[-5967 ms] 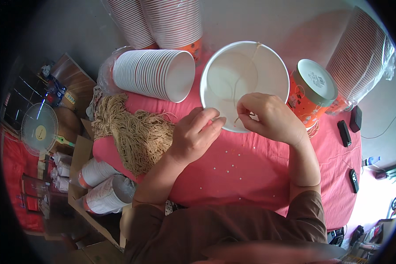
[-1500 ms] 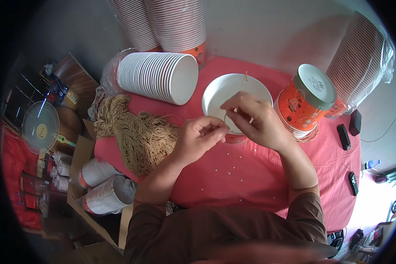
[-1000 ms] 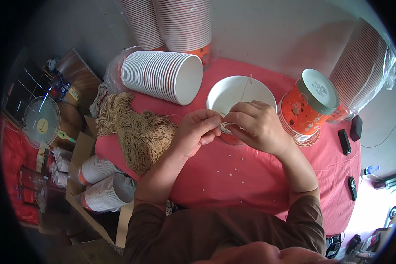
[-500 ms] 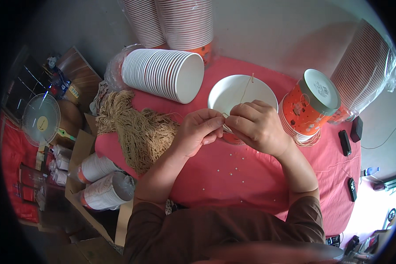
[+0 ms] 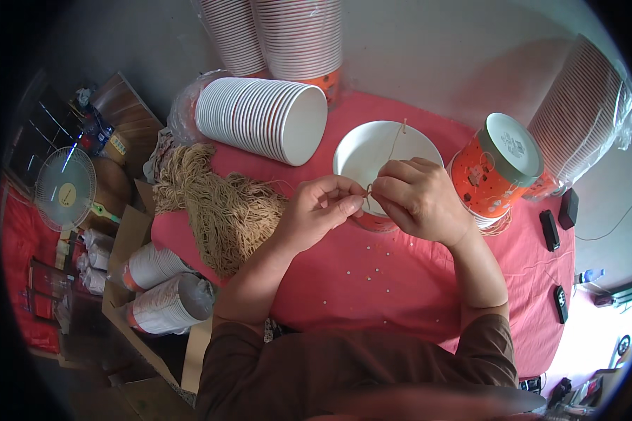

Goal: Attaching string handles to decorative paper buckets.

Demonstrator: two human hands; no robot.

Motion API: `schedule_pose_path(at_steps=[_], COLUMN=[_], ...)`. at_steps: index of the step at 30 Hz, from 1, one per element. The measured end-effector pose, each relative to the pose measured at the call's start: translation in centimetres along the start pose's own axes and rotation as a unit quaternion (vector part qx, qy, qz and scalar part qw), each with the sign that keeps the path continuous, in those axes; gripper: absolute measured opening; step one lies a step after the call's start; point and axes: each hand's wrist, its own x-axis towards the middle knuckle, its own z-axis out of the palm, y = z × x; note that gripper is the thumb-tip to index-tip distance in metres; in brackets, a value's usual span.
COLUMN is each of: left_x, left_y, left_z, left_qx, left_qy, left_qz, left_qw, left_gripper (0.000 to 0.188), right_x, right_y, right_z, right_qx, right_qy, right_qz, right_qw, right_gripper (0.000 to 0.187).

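Your left hand [image 5: 321, 214] and right hand [image 5: 423, 202] both pinch one thin cord [image 5: 369, 190] over the near rim of the white bucket [image 5: 358, 151], toward the worktop's [image 5: 428, 288] far edge.

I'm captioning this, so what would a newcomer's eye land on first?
Probably the left hand and right hand, meeting at a thin cord by the near rim of a white tub. Then the tan heap on the pink cloth to their left, the stack of tubs lying beyond it, and the upside-down orange tub to the right.
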Motion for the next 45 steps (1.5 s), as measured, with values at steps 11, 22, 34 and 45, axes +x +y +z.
schedule_pose_path(at_steps=[11, 22, 34, 45], left_x=[0.0, -0.1, -0.1, -0.1], left_y=[-0.8, -0.7, -0.2, -0.4], left_z=[0.6, 0.4, 0.4, 0.2], left_qx=[0.029, -0.015, -0.01, 0.014], left_qy=[0.017, 0.013, 0.001, -0.004], left_qz=[0.048, 0.032, 0.014, 0.068], left_qw=[0.998, 0.999, 1.0, 0.998], left_gripper=[0.012, 0.008, 0.009, 0.017], right_x=[0.2, 0.2, 0.2, 0.3], right_y=[-0.3, -0.4, 0.0, 0.1], right_z=[-0.1, -0.3, 0.5, -0.9], right_qx=[0.02, 0.048, 0.065, 0.039], right_qy=[-0.02, -0.002, 0.033, 0.042], right_qz=[0.001, 0.024, -0.032, -0.011], right_qw=[1.0, 0.999, 0.997, 0.998], right_gripper=[0.016, 0.022, 0.021, 0.017])
